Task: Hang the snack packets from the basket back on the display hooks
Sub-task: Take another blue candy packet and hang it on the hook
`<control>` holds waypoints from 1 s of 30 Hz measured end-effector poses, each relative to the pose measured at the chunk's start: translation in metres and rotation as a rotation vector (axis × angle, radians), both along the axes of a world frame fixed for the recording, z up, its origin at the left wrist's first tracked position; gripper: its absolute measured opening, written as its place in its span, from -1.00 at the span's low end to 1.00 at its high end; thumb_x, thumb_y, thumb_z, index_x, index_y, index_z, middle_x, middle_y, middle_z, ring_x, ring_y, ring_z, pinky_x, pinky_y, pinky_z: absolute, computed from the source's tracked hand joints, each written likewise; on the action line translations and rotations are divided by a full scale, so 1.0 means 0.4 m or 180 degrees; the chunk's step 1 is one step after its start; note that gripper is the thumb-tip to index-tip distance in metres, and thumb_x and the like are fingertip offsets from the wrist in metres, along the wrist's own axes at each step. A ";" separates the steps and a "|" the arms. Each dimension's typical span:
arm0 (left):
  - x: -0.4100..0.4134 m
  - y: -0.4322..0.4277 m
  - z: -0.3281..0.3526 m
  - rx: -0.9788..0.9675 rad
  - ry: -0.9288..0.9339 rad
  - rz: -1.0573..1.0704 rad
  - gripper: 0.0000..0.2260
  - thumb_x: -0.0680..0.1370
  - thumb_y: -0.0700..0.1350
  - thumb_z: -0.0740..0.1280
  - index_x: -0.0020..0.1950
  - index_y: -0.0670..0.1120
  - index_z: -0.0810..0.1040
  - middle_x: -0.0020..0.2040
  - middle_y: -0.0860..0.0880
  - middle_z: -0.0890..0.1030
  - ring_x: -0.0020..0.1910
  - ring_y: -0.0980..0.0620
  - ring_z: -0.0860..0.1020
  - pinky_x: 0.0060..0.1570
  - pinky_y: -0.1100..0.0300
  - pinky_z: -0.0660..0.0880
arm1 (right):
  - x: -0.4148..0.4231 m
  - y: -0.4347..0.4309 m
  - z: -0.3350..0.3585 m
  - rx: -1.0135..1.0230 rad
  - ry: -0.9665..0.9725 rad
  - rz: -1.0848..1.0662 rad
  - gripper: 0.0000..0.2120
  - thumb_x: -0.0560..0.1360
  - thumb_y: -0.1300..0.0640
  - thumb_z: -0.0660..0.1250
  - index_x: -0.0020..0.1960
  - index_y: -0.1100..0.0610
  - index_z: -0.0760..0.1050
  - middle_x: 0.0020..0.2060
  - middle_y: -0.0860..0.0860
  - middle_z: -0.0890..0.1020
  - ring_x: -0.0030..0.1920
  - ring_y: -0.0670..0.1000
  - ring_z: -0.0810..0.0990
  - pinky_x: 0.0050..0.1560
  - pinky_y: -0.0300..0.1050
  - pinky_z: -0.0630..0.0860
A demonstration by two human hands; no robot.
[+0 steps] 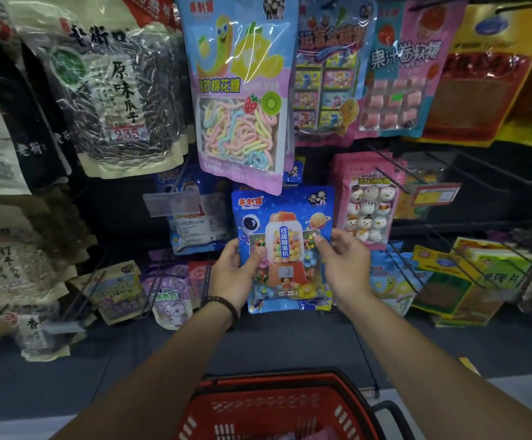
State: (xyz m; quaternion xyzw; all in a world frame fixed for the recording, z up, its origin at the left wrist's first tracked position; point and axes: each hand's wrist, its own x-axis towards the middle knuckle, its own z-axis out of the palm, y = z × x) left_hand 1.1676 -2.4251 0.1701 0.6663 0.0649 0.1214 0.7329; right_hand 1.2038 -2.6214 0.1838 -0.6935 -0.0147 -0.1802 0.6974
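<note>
A blue candy packet [285, 217] printed with a gumball machine is held upright in front of the display rack. My left hand [232, 274] grips its left edge and my right hand [345, 268] grips its right edge, thumbs on the front. The packet's top sits just under a hanging purple marshmallow-rope packet [242, 90]. The hook behind the blue packet is hidden. Below my arms stands the red basket [258, 404], with a pink packet [315, 435] showing at the bottom edge.
Sunflower seed bags [115, 100] hang at left. A pink snowman marshmallow packet [367, 201] hangs right of the blue one. Bare black hooks [467, 173] stick out at right. Yellow-green packets [467, 277] fill the lower right, purple packets [166, 293] the lower left.
</note>
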 end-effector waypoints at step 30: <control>0.127 0.024 -0.009 0.1048 0.0912 0.0544 -0.51 0.63 0.14 0.37 0.45 -0.09 0.41 0.17 0.02 0.58 -0.12 0.07 0.51 -0.15 0.24 0.42 | 0.094 0.042 0.011 -0.1091 0.0895 -0.0403 -0.50 0.60 -0.03 0.48 0.43 0.18 0.50 0.24 0.11 0.65 0.23 0.14 0.65 0.16 -0.07 0.59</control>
